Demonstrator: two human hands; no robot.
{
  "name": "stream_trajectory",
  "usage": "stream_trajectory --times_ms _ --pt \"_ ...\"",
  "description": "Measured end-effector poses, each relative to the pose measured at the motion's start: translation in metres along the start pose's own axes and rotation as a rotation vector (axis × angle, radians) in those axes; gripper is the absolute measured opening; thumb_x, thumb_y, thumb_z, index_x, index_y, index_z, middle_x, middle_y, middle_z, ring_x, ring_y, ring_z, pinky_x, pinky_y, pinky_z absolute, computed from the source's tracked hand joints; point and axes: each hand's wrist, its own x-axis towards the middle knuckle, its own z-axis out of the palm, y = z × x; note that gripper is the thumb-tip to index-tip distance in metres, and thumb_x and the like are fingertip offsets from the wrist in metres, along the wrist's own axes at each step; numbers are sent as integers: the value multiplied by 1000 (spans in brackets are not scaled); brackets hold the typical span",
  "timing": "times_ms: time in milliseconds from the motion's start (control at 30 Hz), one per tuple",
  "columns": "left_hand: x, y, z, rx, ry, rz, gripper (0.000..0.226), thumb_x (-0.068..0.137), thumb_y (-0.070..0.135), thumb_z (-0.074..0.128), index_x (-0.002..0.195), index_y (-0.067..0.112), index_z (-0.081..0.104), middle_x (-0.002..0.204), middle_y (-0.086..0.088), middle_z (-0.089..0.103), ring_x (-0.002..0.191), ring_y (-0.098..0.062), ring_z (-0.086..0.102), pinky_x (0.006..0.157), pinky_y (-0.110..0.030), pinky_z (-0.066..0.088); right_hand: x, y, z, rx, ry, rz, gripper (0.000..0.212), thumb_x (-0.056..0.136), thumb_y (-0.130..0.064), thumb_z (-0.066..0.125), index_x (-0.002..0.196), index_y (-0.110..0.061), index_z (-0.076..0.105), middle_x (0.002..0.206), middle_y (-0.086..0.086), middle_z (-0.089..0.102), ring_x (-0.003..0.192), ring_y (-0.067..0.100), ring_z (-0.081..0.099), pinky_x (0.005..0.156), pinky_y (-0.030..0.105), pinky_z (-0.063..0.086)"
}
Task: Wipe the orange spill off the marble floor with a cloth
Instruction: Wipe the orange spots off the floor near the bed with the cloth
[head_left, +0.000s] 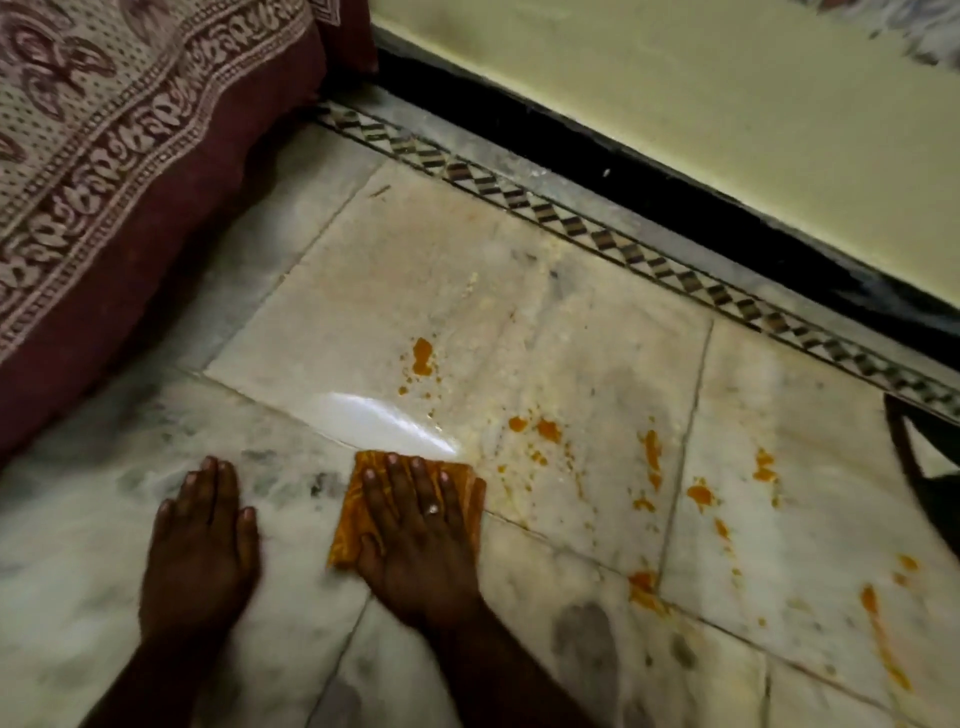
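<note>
Both hands lie flat, fingers straight and together: left hand (200, 540) on bare floor (78, 519), right hand (415, 535) pressing the folded orange cloth (347, 519), which is mostly hidden beneath it. Just beyond the cloth the spill (422, 356) dots the marble toward the right edge, where a blurred dark object (924, 483) is cut off.

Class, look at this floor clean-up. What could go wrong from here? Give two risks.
The small cloth under the right hand might smear the orange spill rather than lift it. Splashes lie scattered far to the right, one on a tile joint, so some could be missed or stain the marble floor.
</note>
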Motion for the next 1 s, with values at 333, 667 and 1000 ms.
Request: stream_trajectory --times_ms 333,667,1000 --pt "-27 134 16 -144 -125 87 75 104 46 11 149 -8 37 159 -27 31 146 -42 33 120 -53 25 -121 128 -46 -87 -54 490 65 102 -43 38 159 -13 32 166 11 27 150 37 34 118 59 31" --pt "-43 189 19 -141 -176 50 75 98 44 10 153 -4 30 162 -22 26 151 -36 26 123 -48 16 -148 108 -62 -76 -137 508 77 96 -60 36 154 -9 43 160 17 39 145 41 41 116 54 23" --pt "-44 218 9 -220 -197 54 60 108 33 27 158 1 18 167 -16 11 156 -29 9 125 -42 5 -144 109 -69 -67 -479 488 61 82 -24 39 129 2 67 135 28 62 115 53 64 95 62 53"
